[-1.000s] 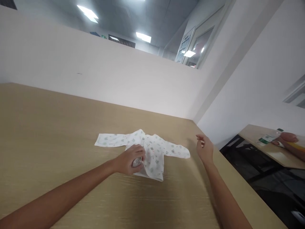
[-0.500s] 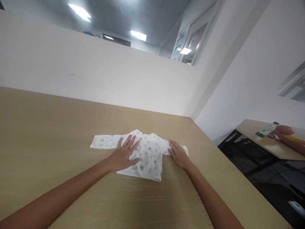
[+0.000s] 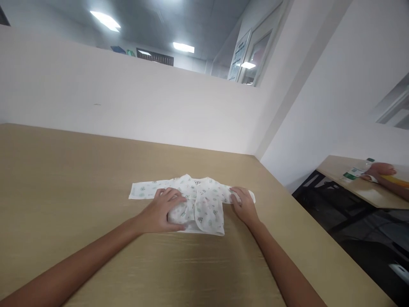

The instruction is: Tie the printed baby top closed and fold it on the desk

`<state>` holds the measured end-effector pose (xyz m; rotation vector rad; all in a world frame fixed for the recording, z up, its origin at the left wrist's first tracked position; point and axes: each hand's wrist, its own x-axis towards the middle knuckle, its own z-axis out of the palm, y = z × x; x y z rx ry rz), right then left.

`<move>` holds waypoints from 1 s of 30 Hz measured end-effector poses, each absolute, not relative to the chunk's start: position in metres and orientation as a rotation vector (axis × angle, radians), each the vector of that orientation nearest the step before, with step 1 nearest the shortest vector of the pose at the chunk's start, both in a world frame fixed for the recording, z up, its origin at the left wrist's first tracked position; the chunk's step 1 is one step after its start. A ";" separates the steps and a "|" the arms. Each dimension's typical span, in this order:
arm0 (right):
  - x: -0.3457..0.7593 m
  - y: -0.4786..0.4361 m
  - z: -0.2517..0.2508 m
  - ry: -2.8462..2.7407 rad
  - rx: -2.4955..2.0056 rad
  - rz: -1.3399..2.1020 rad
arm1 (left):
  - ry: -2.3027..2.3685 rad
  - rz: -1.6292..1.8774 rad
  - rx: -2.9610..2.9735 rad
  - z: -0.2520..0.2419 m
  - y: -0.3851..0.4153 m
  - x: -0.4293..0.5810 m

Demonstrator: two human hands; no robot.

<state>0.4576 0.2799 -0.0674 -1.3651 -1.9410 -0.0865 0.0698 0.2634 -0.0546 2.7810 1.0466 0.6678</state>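
A small white baby shirt [image 3: 209, 209] with a pattern of little animals and green marks lies on the wooden table, its sleeves stretched out to both sides. One front panel overlaps the other. On the shirt's left half rests my left hand [image 3: 159, 212], its fingers bent and its thumb well apart near the hem, with cloth showing in the gap. My right hand [image 3: 245, 207] is at the right sleeve, fingers curled over the cloth and thumb drawn in close against it. The undersides of both hands are hidden.
The wooden table [image 3: 79, 170] meets a white partition [image 3: 143, 102] at the back. To the right, beyond the table's edge, a second table [image 3: 370, 192] holds a plastic bottle [image 3: 353, 172]. Another person's arm [image 3: 388, 184] rests there beside something yellow.
Both hands lay flat on the shirt earlier; now their fingers are curled. The shirt has shifted a little to the right, and its neckline shows more openly. My view has tilted slightly.
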 end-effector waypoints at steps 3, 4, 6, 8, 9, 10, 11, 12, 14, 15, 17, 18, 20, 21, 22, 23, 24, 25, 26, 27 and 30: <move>0.423 0.249 -0.055 -2.038 -1.185 0.126 | 0.955 0.711 2.790 -0.056 0.245 0.077; 0.412 0.239 -0.052 -2.126 -1.125 0.200 | 0.940 0.740 2.793 -0.057 0.240 0.079; 0.391 0.222 -0.048 -2.299 -1.040 0.281 | 0.930 0.797 2.787 -0.060 0.235 0.084; 0.376 0.211 -0.047 -2.379 -1.029 0.287 | 0.925 0.834 2.759 -0.063 0.234 0.087; 0.371 0.208 -0.049 -2.393 -1.038 0.279 | 0.927 0.849 2.737 -0.064 0.234 0.089; 0.368 0.207 -0.050 -2.395 -1.050 0.269 | 0.938 0.865 2.713 -0.065 0.235 0.090; 0.365 0.207 -0.052 -2.391 -1.060 0.262 | 0.959 0.886 2.689 -0.067 0.237 0.091; 0.363 0.208 -0.054 -2.390 -1.062 0.263 | 0.990 0.907 2.672 -0.068 0.238 0.093; 0.360 0.209 -0.057 -2.381 -1.053 0.277 | 1.054 0.929 2.667 -0.069 0.240 0.097; 0.359 0.210 -0.058 -2.371 -1.046 0.290 | 1.078 0.927 2.672 -0.070 0.241 0.099; 0.357 0.211 -0.060 -2.327 -1.047 0.330 | 1.120 0.904 2.674 -0.070 0.242 0.104; 0.357 0.211 -0.060 -2.291 -1.059 0.357 | 1.144 0.892 2.669 -0.069 0.241 0.106; 0.356 0.212 -0.060 -2.205 -1.102 0.423 | 1.184 0.876 2.660 -0.068 0.241 0.106; 0.356 0.212 -0.060 -2.164 -1.127 0.455 | 1.190 0.869 2.658 -0.066 0.240 0.104; 0.356 0.212 -0.060 -2.127 -1.151 0.483 | 1.185 0.861 2.657 -0.065 0.240 0.101; 0.356 0.212 -0.060 -2.096 -1.173 0.504 | 1.175 0.847 2.654 -0.063 0.239 0.096; 0.356 0.212 -0.060 -2.067 -1.195 0.516 | 1.160 0.825 2.647 -0.061 0.239 0.091; 0.357 0.212 -0.060 -2.040 -1.218 0.524 | 1.146 0.798 2.637 -0.059 0.238 0.085; 0.357 0.213 -0.060 -2.009 -1.242 0.529 | 1.136 0.765 2.624 -0.058 0.238 0.080; 0.357 0.213 -0.061 -1.972 -1.265 0.536 | 1.128 0.734 2.615 -0.057 0.237 0.075; 0.359 0.215 -0.063 -1.839 -1.320 0.568 | 1.104 0.747 2.613 -0.057 0.236 0.066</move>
